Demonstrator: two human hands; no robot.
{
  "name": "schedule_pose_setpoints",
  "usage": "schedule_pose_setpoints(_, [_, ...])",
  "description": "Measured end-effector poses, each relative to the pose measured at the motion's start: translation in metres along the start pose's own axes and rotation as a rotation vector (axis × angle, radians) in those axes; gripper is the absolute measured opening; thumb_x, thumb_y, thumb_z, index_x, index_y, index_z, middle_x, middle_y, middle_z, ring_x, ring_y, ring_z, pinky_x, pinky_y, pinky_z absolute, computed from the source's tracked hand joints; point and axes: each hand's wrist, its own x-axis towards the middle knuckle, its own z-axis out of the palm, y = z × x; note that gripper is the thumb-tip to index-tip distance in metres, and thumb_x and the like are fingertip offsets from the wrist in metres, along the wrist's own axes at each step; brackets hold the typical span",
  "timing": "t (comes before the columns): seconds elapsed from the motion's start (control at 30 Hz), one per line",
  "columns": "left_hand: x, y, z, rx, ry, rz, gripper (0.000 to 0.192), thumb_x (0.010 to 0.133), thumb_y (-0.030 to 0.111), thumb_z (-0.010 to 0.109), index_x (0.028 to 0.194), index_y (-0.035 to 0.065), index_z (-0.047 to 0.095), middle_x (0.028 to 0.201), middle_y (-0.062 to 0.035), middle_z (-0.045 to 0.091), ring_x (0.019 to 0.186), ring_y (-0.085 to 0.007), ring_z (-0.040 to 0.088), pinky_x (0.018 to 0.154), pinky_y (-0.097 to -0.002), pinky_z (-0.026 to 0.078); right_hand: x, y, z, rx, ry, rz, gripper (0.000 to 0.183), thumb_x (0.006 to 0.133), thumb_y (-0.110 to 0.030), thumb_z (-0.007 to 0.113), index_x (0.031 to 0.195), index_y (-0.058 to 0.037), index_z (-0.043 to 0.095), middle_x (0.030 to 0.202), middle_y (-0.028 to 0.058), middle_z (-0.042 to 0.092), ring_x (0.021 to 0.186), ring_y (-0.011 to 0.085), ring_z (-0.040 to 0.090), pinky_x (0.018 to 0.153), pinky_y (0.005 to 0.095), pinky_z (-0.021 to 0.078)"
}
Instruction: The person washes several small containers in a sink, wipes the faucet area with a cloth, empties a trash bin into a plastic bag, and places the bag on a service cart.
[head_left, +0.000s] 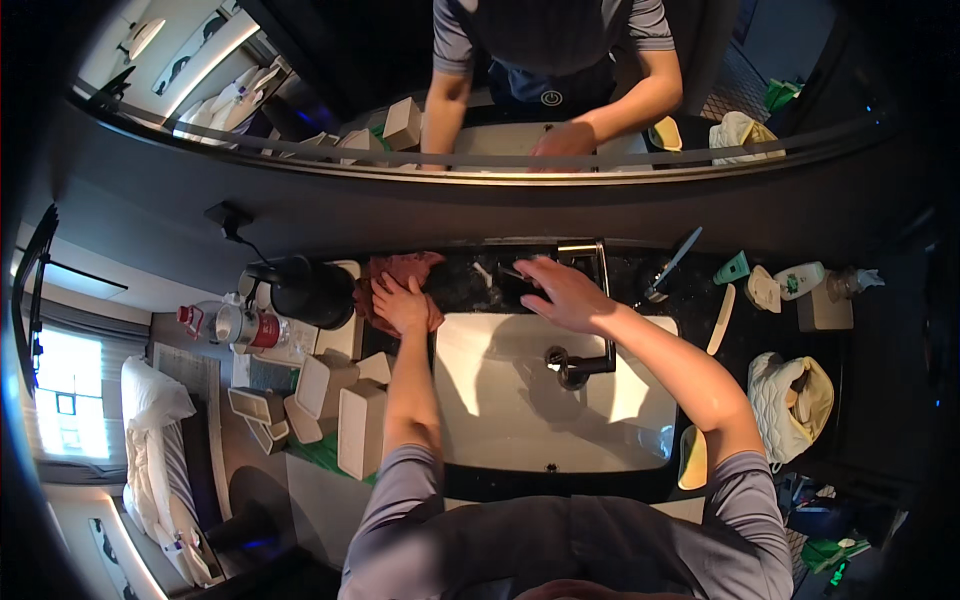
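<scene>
My left hand (400, 303) lies flat, fingers spread, on a crumpled reddish-brown cloth (409, 264) at the back left corner of the sink. Beneath the cloth is the black countertop (457, 289). My right hand (566, 294) hovers behind the white sink basin (495, 420), just left of the black faucet (606, 300). Its thumb and fingers are apart around a dark spot; whether a dark object sits there is unclear. A small white item (484, 274) lies between my hands. The faucet spout reaches over the drain.
Left of the cloth stand a black electric kettle (311, 292), a plastic bottle (262, 330) and several beige boxes (361, 429). To the right are a toothbrush (681, 255), a green tube (731, 268), a white bottle (799, 280) and a quilted pouch (780, 420). A mirror (551, 97) spans the back wall.
</scene>
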Motion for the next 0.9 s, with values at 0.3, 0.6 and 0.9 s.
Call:
schedule_pose_setpoints(0.3, [-0.074,0.137,-0.076,-0.442,-0.281,0.395,0.036,0.081,0.024,0.057,0.113,0.0076,0.056,0.119,-0.0140,0.051,0.114,-0.0357,0.044,0.097,-0.0494,0.033,0.081,0.023,0.019,-0.746,-0.130,-0.309,0.029,0.081,-0.021,0.060,0.108,-0.0110,0.065,0.118,0.0069,0.058,0.113,0.0261,0.049,0.092,0.0419,0.0392])
schedule_pose_setpoints(0.6, [-0.050,0.029,-0.129,-0.845,-0.207,0.233,0.031,0.079,0.009,0.060,0.110,0.0043,0.059,0.117,-0.0176,0.052,0.107,-0.0354,0.051,0.095,-0.0416,0.040,0.043,0.027,-0.016,-0.940,0.006,-0.259,0.018,0.082,-0.026,0.060,0.089,-0.0115,0.068,0.096,0.0035,0.065,0.110,0.0235,0.051,0.097,0.0449,0.0340])
schedule_pose_setpoints(0.9, [-0.064,0.094,-0.045,-0.220,-0.148,0.422,0.057,0.085,0.042,0.055,0.131,0.0110,0.046,0.138,-0.0125,0.040,0.128,-0.0362,0.034,0.106,-0.0506,0.023,-0.104,0.018,-0.044,-0.189,0.768,-0.114,0.029,0.080,-0.003,0.064,0.109,-0.0057,0.061,0.111,0.0088,0.061,0.104,0.0242,0.058,0.089,0.0364,0.0462])
